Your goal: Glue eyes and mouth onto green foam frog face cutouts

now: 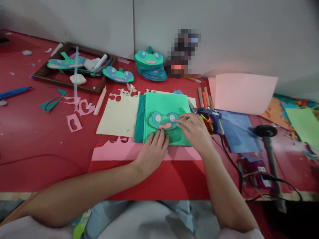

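A frog face (161,125) of green foam or paper, with blue and white eyes and a pink mouth, lies on a bright green sheet (165,101). My left hand (156,151) rests flat, fingers stretched out, its tips at the face's lower edge under the mouth. From the other side, my right hand (193,127) reaches over the face with fingers apart, fingertips touching the eye on the right. Whether a small piece sits under those fingertips is hidden. Darker teal sheets (139,122) and a pink sheet (107,153) lie underneath.
Behind stands a stack of frog faces (149,66), beside a brown wooden frame (67,84) holding markers and another face. To the right are a blue glue gun (210,114), yellow-handled scissors (208,125), cables and a dark-headed mallet (266,131). Pink scraps (74,122) lie left.
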Demonstrator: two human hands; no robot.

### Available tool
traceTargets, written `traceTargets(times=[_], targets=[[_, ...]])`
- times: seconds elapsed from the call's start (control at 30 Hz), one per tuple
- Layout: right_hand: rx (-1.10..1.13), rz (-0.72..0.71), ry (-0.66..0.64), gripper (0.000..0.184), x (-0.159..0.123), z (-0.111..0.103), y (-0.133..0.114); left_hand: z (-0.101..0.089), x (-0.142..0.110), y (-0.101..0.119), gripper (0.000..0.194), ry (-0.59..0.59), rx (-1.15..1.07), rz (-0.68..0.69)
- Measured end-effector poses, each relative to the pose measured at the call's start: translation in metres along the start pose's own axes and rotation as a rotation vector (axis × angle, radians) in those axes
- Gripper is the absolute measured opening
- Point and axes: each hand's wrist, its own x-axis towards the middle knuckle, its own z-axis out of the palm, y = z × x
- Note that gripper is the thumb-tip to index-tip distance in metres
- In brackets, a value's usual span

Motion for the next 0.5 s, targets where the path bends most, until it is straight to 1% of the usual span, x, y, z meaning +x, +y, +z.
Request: traceTargets(times=[0.07,0.2,0.5], targets=[[-0.029,-0.026,-0.050,0.025,0.003,0.007,-0.004,0.000,0.000,0.000,0.044,0.011,0.008,0.004],[-0.043,-0.047,-0.083,0.025,0.004,0.014,-0.004,0.001,-0.001,0.000,0.043,0.028,0.012,0.010],[0.000,-0.044,-0.040,0.021,0.005,0.019,-0.003,0.002,0.000,0.000,0.042,0.021,-0.012,-0.001]])
